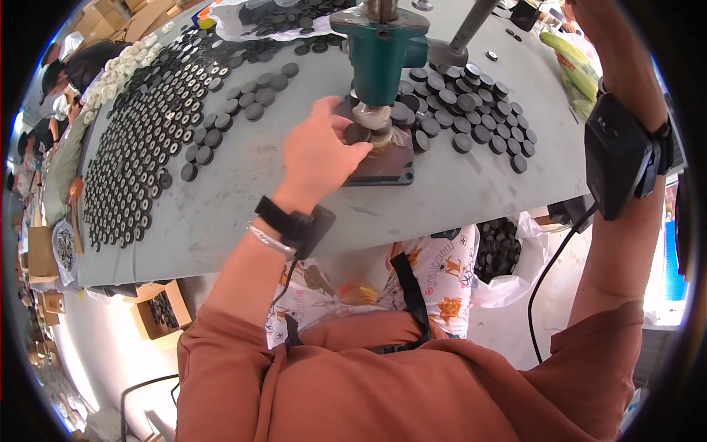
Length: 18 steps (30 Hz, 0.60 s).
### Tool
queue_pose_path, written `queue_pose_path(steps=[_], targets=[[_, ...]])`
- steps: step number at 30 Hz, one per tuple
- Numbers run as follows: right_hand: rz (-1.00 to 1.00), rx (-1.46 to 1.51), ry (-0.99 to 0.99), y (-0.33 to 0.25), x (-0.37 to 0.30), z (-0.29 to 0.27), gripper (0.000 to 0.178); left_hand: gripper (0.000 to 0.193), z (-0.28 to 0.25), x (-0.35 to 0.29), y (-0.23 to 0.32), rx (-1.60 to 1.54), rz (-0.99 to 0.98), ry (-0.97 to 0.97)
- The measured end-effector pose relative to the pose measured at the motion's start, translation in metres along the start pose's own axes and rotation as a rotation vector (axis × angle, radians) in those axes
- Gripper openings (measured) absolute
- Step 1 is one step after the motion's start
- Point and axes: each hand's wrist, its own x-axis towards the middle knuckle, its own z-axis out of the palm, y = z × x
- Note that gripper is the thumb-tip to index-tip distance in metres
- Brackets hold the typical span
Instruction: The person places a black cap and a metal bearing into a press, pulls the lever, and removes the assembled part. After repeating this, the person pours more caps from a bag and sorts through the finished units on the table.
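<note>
My left hand (pixel 320 155) is at the base of a green hand press (pixel 379 62). Its thumb and fingers close around a black round disc (pixel 358 133) beside the press's lower seat (pixel 381 137), just under the ram tip (pixel 371 115), which looks wrapped in clear film. Raised at the upper right, my right hand (pixel 617 51) is cut off by the picture's edge, so its fingers are hidden. The press's metal lever (pixel 473 26) slants up towards the top edge; its far end is out of view.
Black discs (pixel 479 110) lie piled right of the press. Left, rows of discs with pale centres (pixel 140 162) cover the grey table (pixel 250 199). A plastic bag (pixel 228 22) of discs lies behind. Below are a bag (pixel 523 272) of black pieces and a cardboard box (pixel 177 298).
</note>
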Motion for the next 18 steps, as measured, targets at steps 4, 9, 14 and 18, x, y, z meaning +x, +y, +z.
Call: queue_pose_path(steps=[4,9,14,18], targets=[[-0.008,-0.126,-0.090,0.016,-0.015,-0.016,0.015,0.062,0.012,0.008,0.019,0.173,0.020,-0.056],[-0.030,-0.247,-0.200,0.025,-0.034,-0.027,0.012,0.066,0.023,0.011,0.009,0.100,0.069,0.013],[-0.053,-0.382,-0.324,-0.017,-0.059,-0.029,0.011,0.066,0.029,0.008,0.010,-0.030,0.010,0.031],[-0.075,-0.430,-0.406,0.060,-0.066,-0.040,0.012,0.068,0.022,0.008,0.003,0.031,-0.026,0.034]])
